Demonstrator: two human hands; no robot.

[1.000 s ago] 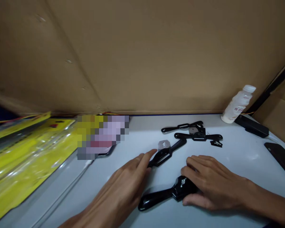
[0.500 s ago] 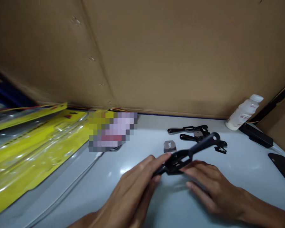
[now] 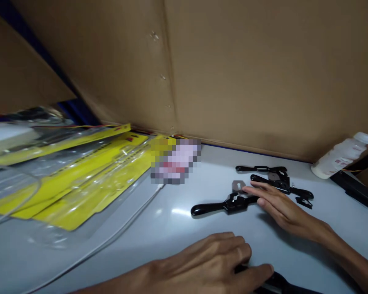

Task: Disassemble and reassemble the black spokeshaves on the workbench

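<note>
At the lower edge my left hand [image 3: 223, 261] is closed around a black metal tool [image 3: 277, 281], which is partly cut off by the frame. Farther up, a black spokeshave [image 3: 234, 204] lies on the table, its left handle pointing left. My right hand [image 3: 282, 204] reaches over the other handle with fingers stretched out and thumb apart. Its fingertips are at the edge of a grey slotted blade [image 3: 238, 186]; whether they touch is unclear. Beyond that hand lie more black spokeshaves [image 3: 260, 168] and a small black notched plate [image 3: 304, 203].
Yellow-backed clear plastic packages [image 3: 110, 175] spread over the left side. A blurred-out phone-like object [image 3: 178, 161] has a white cable [image 3: 110, 241] running from it. A white bottle [image 3: 340, 157] and a black box [image 3: 355, 190] stand right, before a cardboard wall [image 3: 248, 73].
My hands have separated. A spokeshave now lies on the table near the grey blade. My left hand has drawn down toward me with a black tool; my right has moved forward. The view has shifted left.
</note>
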